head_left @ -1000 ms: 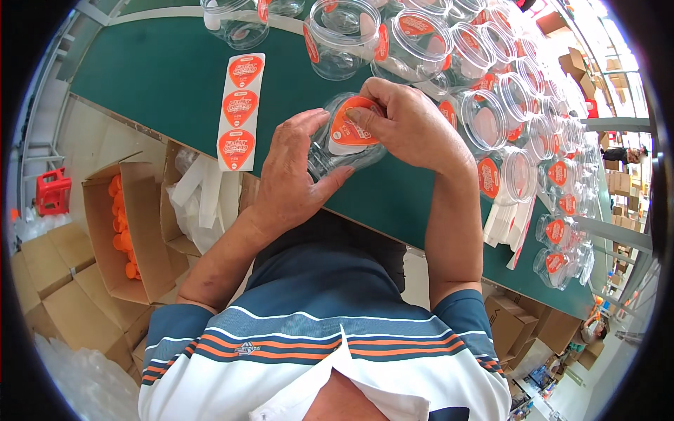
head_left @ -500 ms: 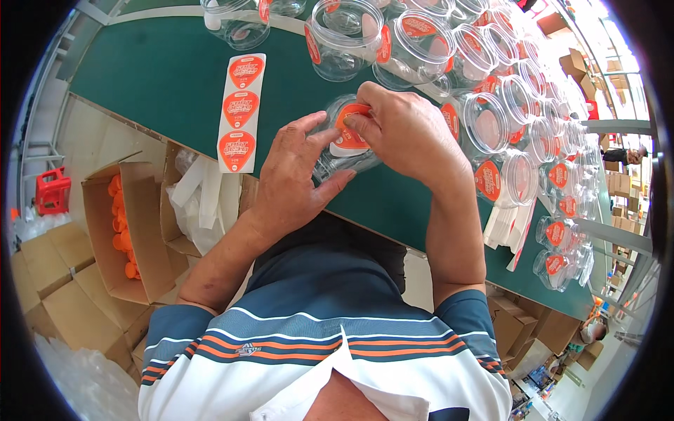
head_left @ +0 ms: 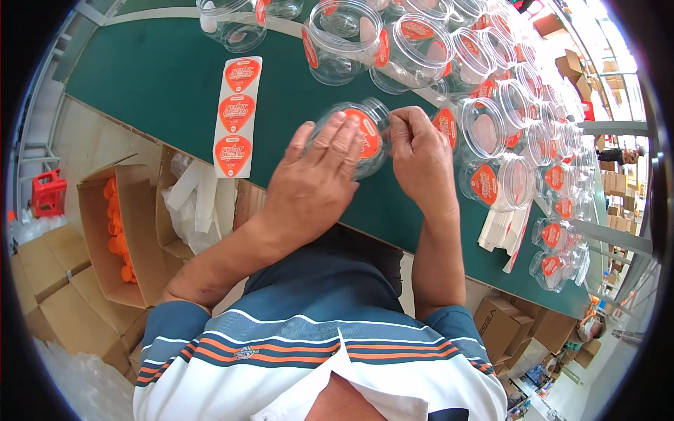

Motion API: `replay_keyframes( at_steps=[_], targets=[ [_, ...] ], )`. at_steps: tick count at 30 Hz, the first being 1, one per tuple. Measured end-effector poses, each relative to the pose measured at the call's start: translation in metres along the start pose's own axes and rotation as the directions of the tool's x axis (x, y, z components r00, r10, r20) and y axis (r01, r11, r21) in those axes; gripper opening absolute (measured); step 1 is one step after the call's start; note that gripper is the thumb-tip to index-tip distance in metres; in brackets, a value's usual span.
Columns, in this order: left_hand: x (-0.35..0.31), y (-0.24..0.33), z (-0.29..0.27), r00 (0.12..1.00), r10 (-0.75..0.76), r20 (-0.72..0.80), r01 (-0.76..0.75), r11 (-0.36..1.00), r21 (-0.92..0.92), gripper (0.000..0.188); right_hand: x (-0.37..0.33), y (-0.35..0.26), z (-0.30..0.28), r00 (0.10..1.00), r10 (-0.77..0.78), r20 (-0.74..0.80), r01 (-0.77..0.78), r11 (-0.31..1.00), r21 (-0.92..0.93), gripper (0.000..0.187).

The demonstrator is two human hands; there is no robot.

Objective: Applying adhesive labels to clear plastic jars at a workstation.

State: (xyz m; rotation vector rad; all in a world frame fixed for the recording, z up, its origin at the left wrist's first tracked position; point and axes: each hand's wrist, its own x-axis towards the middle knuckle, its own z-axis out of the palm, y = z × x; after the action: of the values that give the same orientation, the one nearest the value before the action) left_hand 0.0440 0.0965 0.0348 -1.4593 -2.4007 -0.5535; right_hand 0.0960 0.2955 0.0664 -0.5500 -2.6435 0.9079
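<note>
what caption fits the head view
Left hand partly covers an orange label on a clear jar, right hand alongside.

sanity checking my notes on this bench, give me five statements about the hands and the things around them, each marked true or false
1. The left hand lies on a round, clear plastic jar, partly covering its orange label. True.
2. A strip of three orange stickers on white backing lies to the left of that jar. True.
3. The right hand grips that strip. False: its thumb and fingertips are pinched together beside the jar, and the strip lies on the green tabletop.
4. The open brown cardboard box at the left holds only green plastic pieces. False: orange plastic pieces show in it.
5. Several clear jars with orange labels stand or lie to the right of the right hand. True.
</note>
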Motion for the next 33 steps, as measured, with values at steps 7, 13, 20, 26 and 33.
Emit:
replay_keyframes(
  at_steps=[7,13,20,26,33],
  targets=[
    [0.031,0.003,0.005,0.975,0.168,0.145,-0.159,0.984,-0.076,0.078,-0.004,0.015,-0.004,0.968,0.206,0.144,-0.248,0.872,0.421,0.010],
    [0.022,-0.048,-0.025,0.997,-0.075,0.031,0.081,0.904,-0.420,0.091,-0.019,-0.006,-0.007,0.992,0.035,0.118,-0.085,0.891,0.445,0.009],
    [0.020,-0.102,-0.103,0.964,-0.155,0.214,0.260,0.693,-0.672,0.112,0.007,-0.066,0.008,0.842,-0.486,-0.236,0.540,0.745,0.392,0.017],
    [0.046,-0.220,-0.145,0.701,-0.638,-0.320,0.361,0.704,-0.612,0.093,0.004,-0.025,0.068,0.854,-0.389,-0.347,0.517,0.718,0.467,0.025],
    [0.109,-0.401,-0.078,0.761,-0.431,-0.484,0.473,0.880,-0.041,0.083,-0.002,-0.007,0.117,0.872,-0.435,-0.222,0.488,0.806,0.336,0.024]
  ],
)
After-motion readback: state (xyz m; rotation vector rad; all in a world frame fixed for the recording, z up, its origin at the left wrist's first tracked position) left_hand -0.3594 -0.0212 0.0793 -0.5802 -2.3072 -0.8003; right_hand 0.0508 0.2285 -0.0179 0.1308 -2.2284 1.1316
